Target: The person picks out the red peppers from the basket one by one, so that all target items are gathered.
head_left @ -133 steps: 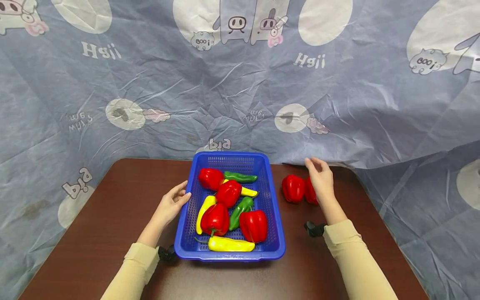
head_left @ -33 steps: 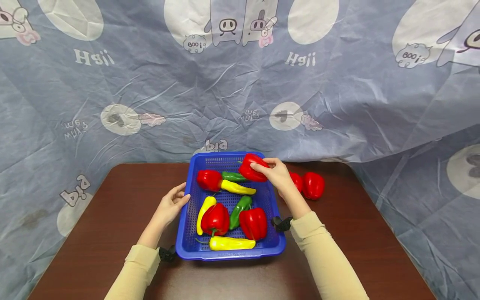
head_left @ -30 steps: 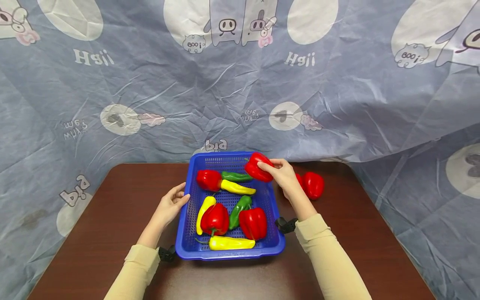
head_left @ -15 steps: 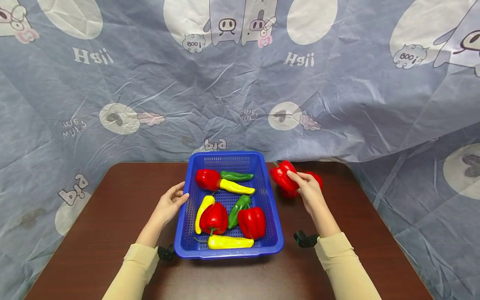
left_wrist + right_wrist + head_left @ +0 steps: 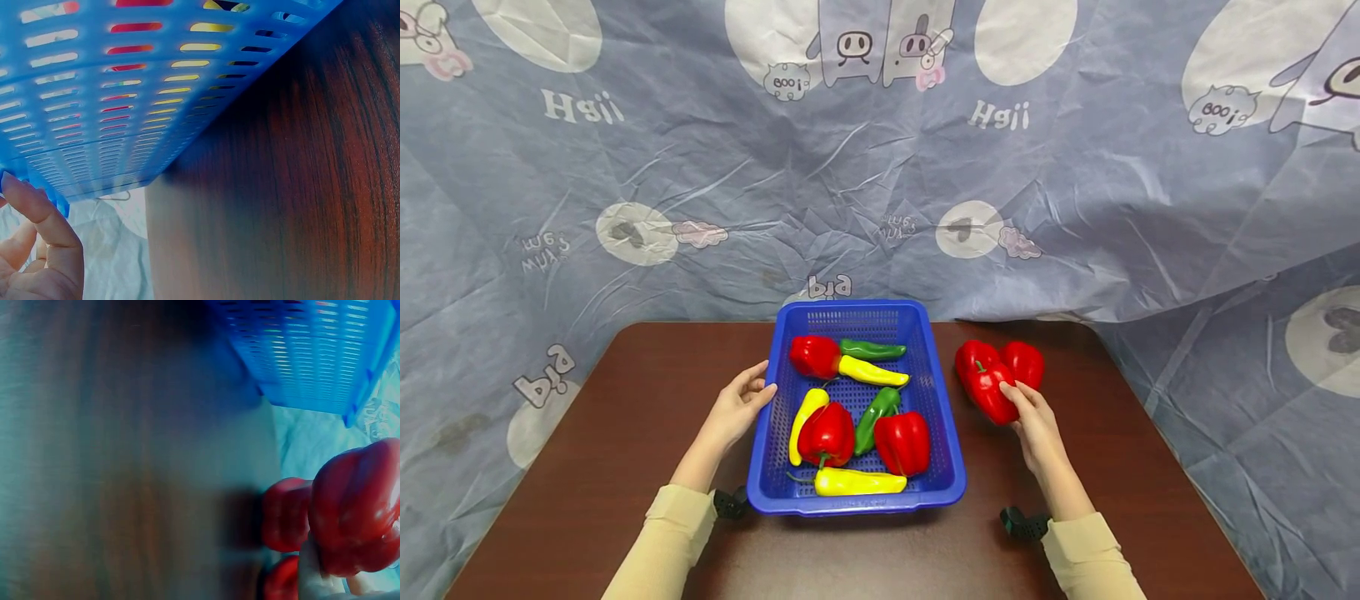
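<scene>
My right hand [image 5: 1037, 425] grips a red bell pepper [image 5: 991, 392], its stem facing up and left, to the right of the blue plastic basket [image 5: 953, 450]. In the right wrist view the held pepper [image 5: 356, 506] appears raised off the table. Just behind it, two more red bell peppers, one at the left [image 5: 972, 352] and one at the right [image 5: 1024, 363], lie on the table; the held one partly covers them. My left hand [image 5: 735, 408] holds the basket's left rim, fingers bent against it; the left wrist view shows a curled finger [image 5: 44, 219] at the rim.
Inside the basket lie red bell peppers [image 5: 826, 435], yellow peppers [image 5: 861, 482] and green peppers [image 5: 874, 350]. The brown wooden table [image 5: 602, 433] ends at a grey-blue printed cloth [image 5: 880, 167] behind. A black wrist camera [image 5: 1024, 523] hangs from each wrist.
My right hand has taken a red bell pepper out of the basket, carried it right past the rim, then toward me beside the two table peppers. The left hand stays at the rim.
</scene>
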